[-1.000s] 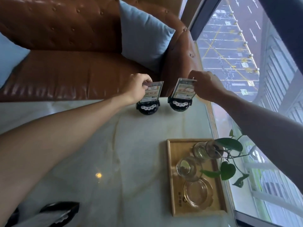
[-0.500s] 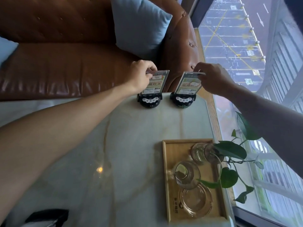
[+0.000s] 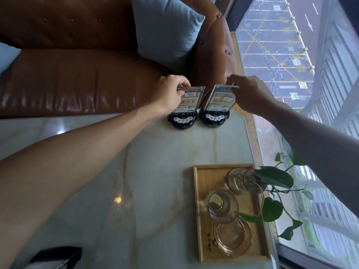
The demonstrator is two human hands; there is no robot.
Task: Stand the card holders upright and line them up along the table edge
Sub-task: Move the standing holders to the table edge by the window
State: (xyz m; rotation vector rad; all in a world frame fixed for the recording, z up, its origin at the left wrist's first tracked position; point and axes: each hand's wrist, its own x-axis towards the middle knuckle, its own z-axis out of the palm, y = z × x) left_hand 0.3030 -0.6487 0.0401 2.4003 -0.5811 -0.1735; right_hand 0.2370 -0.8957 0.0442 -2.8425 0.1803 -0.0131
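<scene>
Head view: glassware (image 3: 222,205) in wooden tray (image 3: 200,200)

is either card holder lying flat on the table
No, both black-based card holders, left and right, stand upright side by side at the marble table's far edge, each pinched at its top by a hand.

Since the earlier pictures, the left card holder (image 3: 182,111) and right card holder (image 3: 215,110) have closed up from a visible gap to bases almost touching at the far table (image 3: 136,171) edge, left hand (image 3: 171,92) and right hand (image 3: 250,94) still pinching their top edges.
</scene>
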